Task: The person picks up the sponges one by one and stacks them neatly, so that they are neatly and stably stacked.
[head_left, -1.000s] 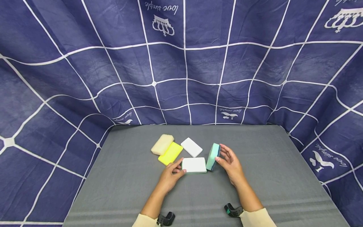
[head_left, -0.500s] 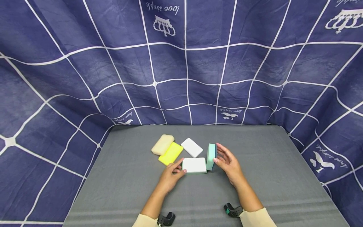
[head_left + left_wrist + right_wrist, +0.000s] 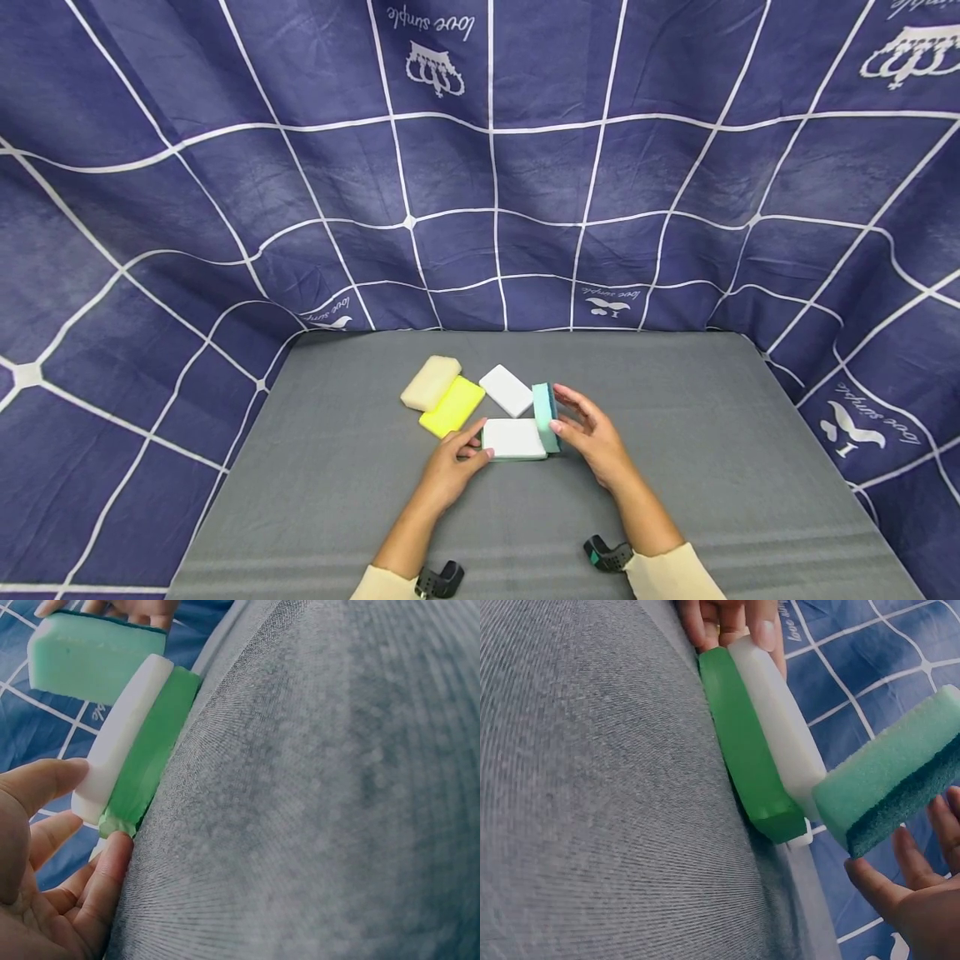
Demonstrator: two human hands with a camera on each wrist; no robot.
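Observation:
A white sponge (image 3: 512, 437) lies flat on top of a green sponge (image 3: 156, 735), both in the middle of the grey table. My left hand (image 3: 448, 468) grips the left end of this stack, thumb at the front corner and a finger at the back one. At the other end, my right hand (image 3: 600, 442) holds a mint-green sponge (image 3: 889, 765) by its edges. That sponge stands on its side, its dark teal scouring face (image 3: 907, 799) turned toward the right palm. Its lower end overlaps the right end of the white sponge in the head view.
Behind the stack lies another white sponge (image 3: 507, 390), set at an angle. To the left, a bright yellow sponge (image 3: 452, 406) touches a cream sponge (image 3: 431, 382). A blue curtain with white lines (image 3: 540, 192) rises around the grey table (image 3: 712, 467).
My right hand has moved left with the mint-green sponge, from beside the stack to over its right end. The sponge has turned more upright. My left hand stays in place.

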